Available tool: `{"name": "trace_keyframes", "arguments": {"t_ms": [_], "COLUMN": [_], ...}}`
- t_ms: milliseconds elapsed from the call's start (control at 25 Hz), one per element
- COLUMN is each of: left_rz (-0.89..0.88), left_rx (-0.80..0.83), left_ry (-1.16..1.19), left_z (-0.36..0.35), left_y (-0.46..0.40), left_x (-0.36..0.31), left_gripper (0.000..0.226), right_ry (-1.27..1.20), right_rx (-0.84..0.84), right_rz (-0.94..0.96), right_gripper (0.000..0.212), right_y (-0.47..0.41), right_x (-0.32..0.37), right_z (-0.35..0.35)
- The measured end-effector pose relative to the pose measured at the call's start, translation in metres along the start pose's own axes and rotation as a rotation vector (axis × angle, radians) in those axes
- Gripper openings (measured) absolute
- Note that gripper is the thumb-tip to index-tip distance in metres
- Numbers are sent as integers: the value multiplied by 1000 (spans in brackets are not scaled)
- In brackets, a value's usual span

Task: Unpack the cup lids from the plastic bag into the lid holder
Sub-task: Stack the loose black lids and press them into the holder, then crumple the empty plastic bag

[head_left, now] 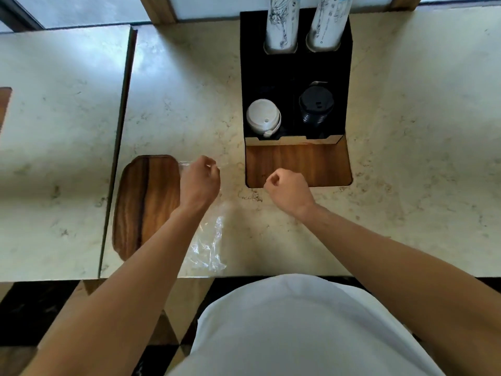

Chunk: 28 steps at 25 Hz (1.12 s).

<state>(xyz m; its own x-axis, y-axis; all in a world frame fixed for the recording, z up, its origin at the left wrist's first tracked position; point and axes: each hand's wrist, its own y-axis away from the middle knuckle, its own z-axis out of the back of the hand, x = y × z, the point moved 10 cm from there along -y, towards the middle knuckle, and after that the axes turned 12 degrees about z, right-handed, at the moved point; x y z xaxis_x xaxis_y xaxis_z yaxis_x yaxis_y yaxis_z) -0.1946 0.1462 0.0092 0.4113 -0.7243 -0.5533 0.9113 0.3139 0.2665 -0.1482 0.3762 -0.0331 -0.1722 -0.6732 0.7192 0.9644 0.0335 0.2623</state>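
The person is standing at the near edge of a pale marble countertop, both forearms reaching over it. The left hand is hovering near the middle of the counter with its fingers curled together, and it seems to be pinching the top of a clear, crinkled plastic bag; the exact contact is hidden behind the knuckles, so that grip is a judgement. The bag is trailing from that hand back toward the near edge of the counter, lying flat and looking empty, with no lids visible inside it. It is partly overlapping the right edge of a rounded dark wooden board sitting near the counter's left edge.

The right hand is hanging just in front of the black lid holder with a wooden front shelf, its fingers curled loosely into a fist and holding nothing that shows.

The holder is sitting against the far edge of the counter. Its front left compartment is carrying a stack of white plastic cup lids, and its front right compartment a stack of black plastic cup lids. Behind them, two tall sleeves of printed white paper cups are standing in the rear slots.

Judging by the flat bag and the filled compartments, the unpacking is looking essentially finished; what appears to be remaining is disposing of the empty bag.
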Motion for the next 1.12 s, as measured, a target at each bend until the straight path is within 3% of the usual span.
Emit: {"name": "trace_keyframes", "arguments": {"t_ms": [120, 240, 400, 520, 680, 800, 960, 1120], "left_rz": [86, 211, 311, 302, 214, 199, 299, 453], "left_rx": [-69, -63, 57, 50, 125, 153, 186, 429], "left_ry": [-49, -92, -164, -136, -138, -68, 112, 475], "left_z": [26, 37, 22, 20, 7, 2, -4, -30], "left_y": [10, 21, 35, 39, 42, 47, 44, 43], "left_x": [51, 100, 135, 139, 135, 135, 137, 125], "left_gripper": [26, 26, 27, 22, 28, 37, 43, 41], "right_ry": [-87, -252, -451, -502, -417, -420, -674, -758], "right_rx": [195, 283, 270, 228, 183, 180, 117, 50], "right_rz": [-79, -152, -293, -355, -304, -295, -349, -341], "right_gripper": [21, 13, 18, 30, 14, 7, 10, 20], "right_y": [10, 25, 36, 38, 37, 39, 46, 52], "right_x": [11, 22, 21, 19, 24, 28, 27, 14], "right_z": [-58, -106, -141, -150, -147, -141, -121, -96]}}
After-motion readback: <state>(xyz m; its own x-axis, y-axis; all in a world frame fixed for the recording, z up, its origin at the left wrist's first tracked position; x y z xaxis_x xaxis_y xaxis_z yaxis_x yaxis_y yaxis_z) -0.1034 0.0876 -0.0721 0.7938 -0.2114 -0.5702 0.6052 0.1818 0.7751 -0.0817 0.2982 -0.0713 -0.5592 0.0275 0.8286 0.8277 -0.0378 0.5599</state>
